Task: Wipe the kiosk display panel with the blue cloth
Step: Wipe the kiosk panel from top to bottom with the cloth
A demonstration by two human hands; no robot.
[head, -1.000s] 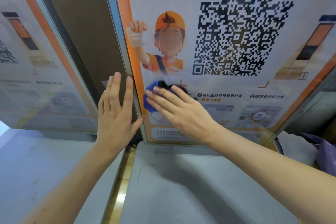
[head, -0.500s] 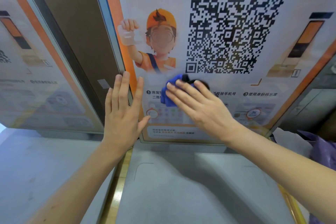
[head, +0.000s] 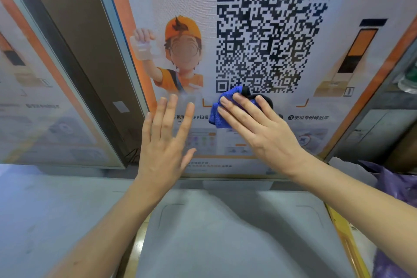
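Right hand [head: 259, 128] laid flat with straight fingers on the blue cloth [head: 222, 110], pressing it against the kiosk display panel [head: 338, 7], not curled around it. Cloth bunched under the fingertips, just below the lower left corner of the big QR code [head: 270, 31] and touching its bottom edge; a dark part of the cloth showing above the fingers. Left hand [head: 164, 142] also released, fingers straight and slightly spread, palm toward the lower left part of the same panel, just beside the right hand and holding nothing; impossible to tell whether really touching the glass. On the panel, a cartoon figure [head: 180, 56] in orange helmet left of the QR code, above the left hand, and a drawing of a tall orange device [head: 354, 56] to the right. Orange border along the panel edges. Second panel [head: 45, 108] standing at the left, turned at an angle, with a dark gap between both. Grey flat surface [head: 225, 244] under the forearms. Purple bag [head: 397, 187] at the right edge
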